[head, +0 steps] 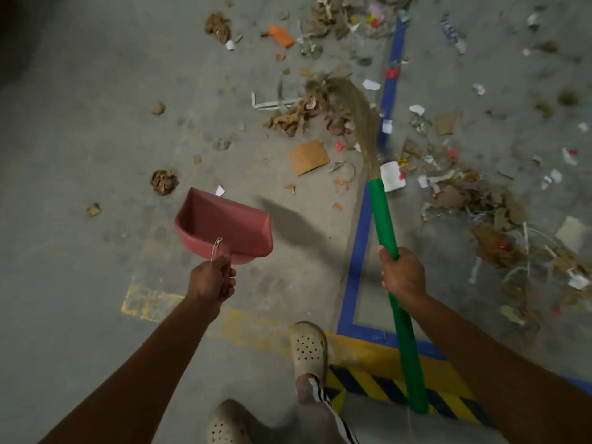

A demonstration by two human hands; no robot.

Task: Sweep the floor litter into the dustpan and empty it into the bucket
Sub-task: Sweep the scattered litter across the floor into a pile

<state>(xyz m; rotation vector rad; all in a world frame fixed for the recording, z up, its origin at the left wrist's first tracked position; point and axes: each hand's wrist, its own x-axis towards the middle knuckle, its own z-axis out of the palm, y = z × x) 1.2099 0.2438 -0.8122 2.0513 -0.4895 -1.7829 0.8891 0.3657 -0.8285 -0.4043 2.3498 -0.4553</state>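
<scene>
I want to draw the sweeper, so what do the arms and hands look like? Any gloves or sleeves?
No gloves, no sleeves in view: the left hand and right hand are bare, and both forearms are bare to the picture's edge. No watch, ring or bracelet shows. Lower down: pale clogs with little holes, grey trousers with a black-and-white stripe.

The dustpan [221,224] is showing pink. Right of it, the broom handle [384,219] is showing green and the floor line [358,248] blue; below-right, a hazard strip [378,383] is running yellow-and-black diagonals.
</scene>
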